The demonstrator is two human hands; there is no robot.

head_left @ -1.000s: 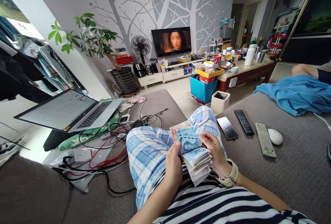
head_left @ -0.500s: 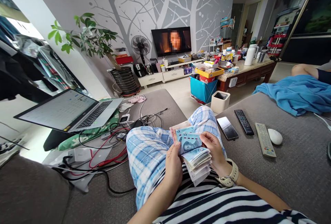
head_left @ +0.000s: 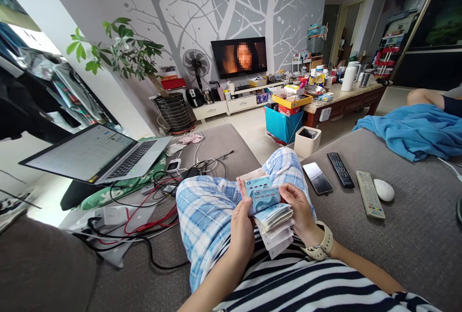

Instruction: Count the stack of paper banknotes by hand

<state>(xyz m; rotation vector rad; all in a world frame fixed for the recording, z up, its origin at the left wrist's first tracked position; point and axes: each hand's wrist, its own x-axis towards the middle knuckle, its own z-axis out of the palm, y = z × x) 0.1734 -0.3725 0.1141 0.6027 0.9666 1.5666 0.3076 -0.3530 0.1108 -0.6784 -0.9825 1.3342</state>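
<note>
A folded bundle of banknotes is held between both hands above my lap. My left hand is closed on its left side, the thumb pressing the notes. On the right, my right hand pinches the top edge of a blue-green note with thumb and fingertips. Behind that note another blue-green one and pinkish notes fan out. The lower ends of the bundle hang down toward my striped shirt. Some fingers of both hands are hidden behind the notes.
Right of my knee lie a phone, a black remote, a pale remote and a white mouse. At left are an open laptop and tangled cables. A bin stands ahead; another person's leg shows at right.
The upper blue-green note has bent and tilted, so its portrait shows less. My hands have stayed in nearly the same place.
</note>
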